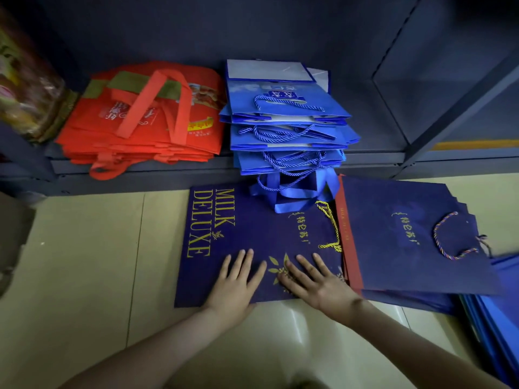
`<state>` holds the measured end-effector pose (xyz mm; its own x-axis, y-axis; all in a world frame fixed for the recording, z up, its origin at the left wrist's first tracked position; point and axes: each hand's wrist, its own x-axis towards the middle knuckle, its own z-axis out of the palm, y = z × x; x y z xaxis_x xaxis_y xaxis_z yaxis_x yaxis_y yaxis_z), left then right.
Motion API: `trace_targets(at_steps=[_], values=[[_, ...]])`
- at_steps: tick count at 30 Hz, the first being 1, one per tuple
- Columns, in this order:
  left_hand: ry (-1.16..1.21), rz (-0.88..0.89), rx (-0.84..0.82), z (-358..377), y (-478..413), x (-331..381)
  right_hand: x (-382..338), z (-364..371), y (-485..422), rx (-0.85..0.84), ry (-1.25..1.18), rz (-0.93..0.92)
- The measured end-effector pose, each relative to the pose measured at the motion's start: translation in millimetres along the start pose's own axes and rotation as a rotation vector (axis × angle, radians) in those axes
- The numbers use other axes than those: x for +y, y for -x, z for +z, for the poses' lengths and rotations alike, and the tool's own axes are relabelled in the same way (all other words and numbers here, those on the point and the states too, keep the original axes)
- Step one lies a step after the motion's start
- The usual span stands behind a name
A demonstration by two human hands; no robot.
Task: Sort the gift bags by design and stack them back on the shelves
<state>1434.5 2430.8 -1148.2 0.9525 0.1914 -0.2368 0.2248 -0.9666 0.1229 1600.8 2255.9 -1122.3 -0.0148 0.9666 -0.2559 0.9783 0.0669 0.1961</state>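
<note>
A dark navy gift bag with gold "MILK DELUXE" lettering (252,228) lies flat on the floor in front of the shelf. My left hand (234,284) and my right hand (314,282) both press flat on its near edge, fingers straight. To its right lies a pile of navy bags with a red side panel and a multicoloured cord handle (407,237). On the bottom shelf sit a stack of red fabric bags (146,116) and, beside it, a stack of bright blue bags with rope handles (286,119).
The grey metal shelf (379,161) has bare room to the right of the blue stack. More bright blue bags (500,318) lie at the right edge on the floor. A shiny wrapped bundle (25,88) stands at far left. Beige tiled floor (84,262) spreads to the left.
</note>
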Motion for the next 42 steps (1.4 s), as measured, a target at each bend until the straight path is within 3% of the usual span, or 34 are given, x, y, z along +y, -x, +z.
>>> trace_targets(at_steps=[3, 11, 14, 17, 21, 28, 32, 39, 42], values=[[-0.082, 0.011, 0.012, -10.8, 0.0, 3.1, 7.7, -11.7, 5.4, 0.131, 0.025, -0.044], [-0.402, 0.157, 0.217, -79.4, 11.7, 5.9, 16.2, -49.1, 7.5, 0.154, -0.027, 0.019], [-0.451, 0.184, 0.177, -107.9, 11.9, 0.9, 12.2, -79.6, 4.7, 0.199, -0.071, 0.13], [-0.484, 0.246, 0.015, -161.4, 19.5, 6.9, 8.4, -117.9, 6.6, 0.249, -0.13, 0.249], [-0.291, 0.175, -0.146, -219.2, 27.9, 7.5, 20.3, -169.0, 12.2, 0.358, -0.123, 0.212], [-0.018, 0.105, -0.148, -248.6, 37.6, -11.2, 36.0, -196.2, -16.5, 0.208, 0.008, 0.202], [-0.111, 0.018, 0.014, -237.3, 38.9, -7.5, 37.1, -202.1, -28.0, 0.129, -0.064, 0.167], [-0.14, 0.04, -0.005, -231.0, 40.6, 1.7, 36.9, -203.9, -22.6, 0.008, -0.07, 0.163], [-0.193, 0.078, 0.007, -238.8, 45.1, 5.3, 39.1, -206.2, -15.9, 0.107, -0.022, 0.053]])
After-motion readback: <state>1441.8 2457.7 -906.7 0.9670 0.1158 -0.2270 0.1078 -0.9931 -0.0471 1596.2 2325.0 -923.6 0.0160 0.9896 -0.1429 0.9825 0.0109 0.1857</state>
